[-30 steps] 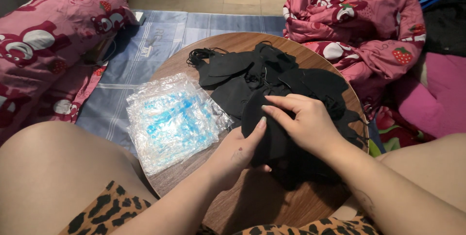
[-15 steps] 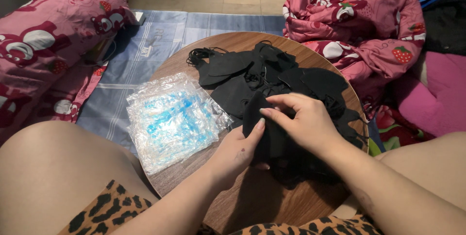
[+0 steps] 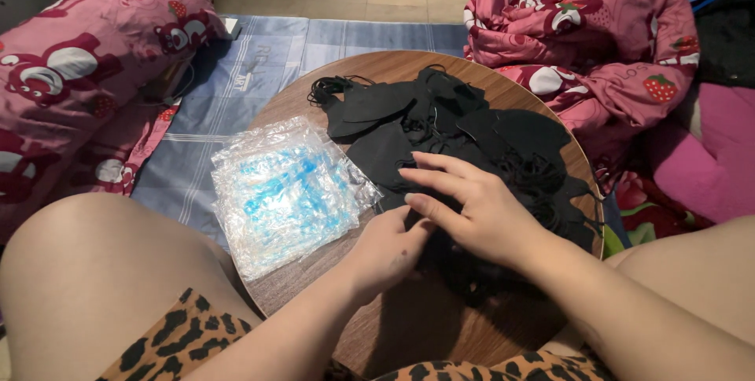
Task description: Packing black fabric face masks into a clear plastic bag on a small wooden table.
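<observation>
A heap of black face masks [image 3: 464,133] with thin ear loops covers the middle and right of a round wooden table [image 3: 409,326]. My right hand [image 3: 472,208] lies on top of the near part of the heap, fingers pointing left and pressing a black mask down. My left hand [image 3: 385,251] sits just below it, fingers tucked under the edge of the same mask. A stack of clear plastic sleeves with blue print [image 3: 287,192] rests on the table's left side, close to my left hand.
Pink printed pillows lie at the left [image 3: 71,90] and a crumpled pink blanket at the far right [image 3: 598,43]. A blue-grey mat [image 3: 259,58] covers the floor beyond the table. My bare knees flank the table's near edge.
Both hands stay on the same black mask; the right hand's fingers have shifted slightly left over it. The heap and the plastic sleeves have not moved.
</observation>
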